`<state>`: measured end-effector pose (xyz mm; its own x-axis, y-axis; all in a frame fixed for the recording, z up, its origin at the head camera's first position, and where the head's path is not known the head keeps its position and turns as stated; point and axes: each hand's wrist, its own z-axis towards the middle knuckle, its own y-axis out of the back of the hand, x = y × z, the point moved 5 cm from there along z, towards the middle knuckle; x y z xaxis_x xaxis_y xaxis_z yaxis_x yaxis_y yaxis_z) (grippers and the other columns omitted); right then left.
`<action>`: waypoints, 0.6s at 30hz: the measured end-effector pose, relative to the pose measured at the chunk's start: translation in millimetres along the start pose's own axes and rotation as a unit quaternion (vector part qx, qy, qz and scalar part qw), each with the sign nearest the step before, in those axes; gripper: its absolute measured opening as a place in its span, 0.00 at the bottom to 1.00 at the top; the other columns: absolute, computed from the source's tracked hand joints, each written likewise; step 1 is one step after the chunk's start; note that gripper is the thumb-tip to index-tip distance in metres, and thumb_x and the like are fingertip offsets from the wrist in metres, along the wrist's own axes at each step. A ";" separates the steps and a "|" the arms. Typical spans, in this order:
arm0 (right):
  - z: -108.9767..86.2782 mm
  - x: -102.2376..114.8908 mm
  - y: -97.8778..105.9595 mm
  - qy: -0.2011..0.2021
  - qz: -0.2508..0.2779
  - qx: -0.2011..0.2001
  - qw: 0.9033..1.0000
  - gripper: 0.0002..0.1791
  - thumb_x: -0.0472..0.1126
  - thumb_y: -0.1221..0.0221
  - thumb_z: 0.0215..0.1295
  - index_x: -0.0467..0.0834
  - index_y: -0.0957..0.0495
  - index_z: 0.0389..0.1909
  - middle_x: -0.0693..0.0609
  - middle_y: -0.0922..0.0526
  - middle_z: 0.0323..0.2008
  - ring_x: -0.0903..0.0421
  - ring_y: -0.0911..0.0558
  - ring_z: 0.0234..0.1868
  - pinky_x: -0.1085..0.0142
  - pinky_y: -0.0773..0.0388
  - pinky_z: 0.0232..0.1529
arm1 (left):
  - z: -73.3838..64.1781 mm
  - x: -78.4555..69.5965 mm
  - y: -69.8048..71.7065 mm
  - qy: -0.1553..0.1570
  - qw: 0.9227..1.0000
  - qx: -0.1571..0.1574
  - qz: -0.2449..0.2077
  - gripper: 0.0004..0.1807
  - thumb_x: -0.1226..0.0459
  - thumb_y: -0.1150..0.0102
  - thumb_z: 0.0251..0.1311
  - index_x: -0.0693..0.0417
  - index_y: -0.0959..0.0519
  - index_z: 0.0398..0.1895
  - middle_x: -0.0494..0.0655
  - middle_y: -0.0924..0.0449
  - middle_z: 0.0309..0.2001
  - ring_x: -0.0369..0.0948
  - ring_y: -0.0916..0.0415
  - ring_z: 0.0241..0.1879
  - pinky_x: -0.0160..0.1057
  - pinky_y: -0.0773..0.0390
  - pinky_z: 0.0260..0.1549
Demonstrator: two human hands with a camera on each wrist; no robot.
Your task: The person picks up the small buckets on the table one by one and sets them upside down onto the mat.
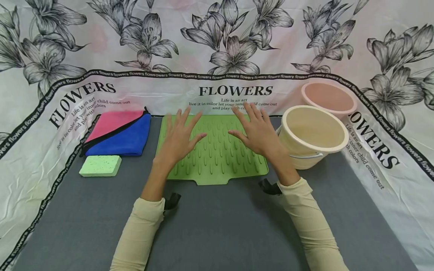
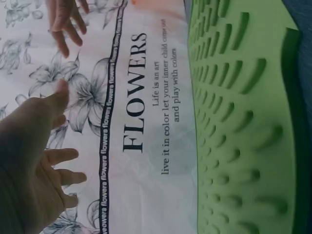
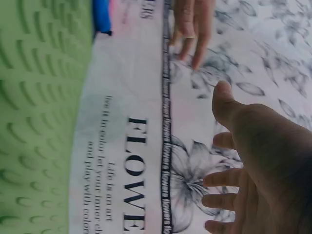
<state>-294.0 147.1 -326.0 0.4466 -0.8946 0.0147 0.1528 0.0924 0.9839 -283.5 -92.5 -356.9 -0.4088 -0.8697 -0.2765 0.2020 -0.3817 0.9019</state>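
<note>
A green mat (image 1: 217, 150) with rows of raised ridges and a tab at its near edge lies on the grey table. Over its left part my left hand (image 1: 178, 139) is held with fingers spread and straight, gripping nothing. My right hand (image 1: 255, 131) hovers over the mat's right part, its fingers spread too and nothing in them. In the left wrist view the ridged mat (image 2: 243, 122) stands out below the left hand (image 2: 39, 151). From the right wrist, the right hand (image 3: 263, 170) appears with its palm bare.
A cream bucket (image 1: 301, 160) with a handle stands right of the mat, a pink bucket (image 1: 349, 107) behind it. At left lie a folded pink-and-blue cloth (image 1: 125, 135) and a light green sponge (image 1: 100, 166). Flower-printed fabric (image 1: 237, 49) covers the back and sides.
</note>
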 end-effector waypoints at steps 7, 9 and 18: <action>8.0 -16.4 20.5 -0.034 0.053 -0.006 0.998 0.45 0.68 0.52 0.78 0.56 0.56 0.86 0.37 0.58 0.85 0.35 0.56 0.86 0.36 0.55 0.83 | 13.7 -6.6 -3.4 -0.019 0.984 -0.032 -0.177 0.34 0.51 0.47 0.79 0.49 0.40 0.83 0.62 0.42 0.81 0.60 0.45 0.81 0.69 0.47 0.79; 7.8 -23.5 26.6 -0.046 0.069 -0.014 0.996 0.44 0.67 0.52 0.78 0.56 0.56 0.86 0.37 0.57 0.85 0.34 0.55 0.86 0.34 0.54 0.83 | 16.2 -8.7 -5.8 -0.023 0.975 -0.024 -0.221 0.33 0.53 0.48 0.79 0.50 0.40 0.83 0.62 0.43 0.81 0.60 0.45 0.82 0.67 0.44 0.79; -0.6 -51.2 50.4 -0.083 0.124 -0.033 0.988 0.44 0.68 0.49 0.77 0.52 0.49 0.85 0.34 0.42 0.80 0.27 0.32 0.74 0.31 0.33 0.71 | 30.3 -20.7 -17.2 -0.040 0.964 -0.020 -0.261 0.31 0.53 0.49 0.80 0.53 0.36 0.80 0.59 0.39 0.80 0.57 0.45 0.82 0.59 0.45 0.82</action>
<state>-308.6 197.8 -277.3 0.3282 -0.8993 0.2889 0.1169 0.3421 0.9324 -305.4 -58.4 -356.6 -0.5311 -0.5289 -0.6620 -0.0161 -0.7748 0.6319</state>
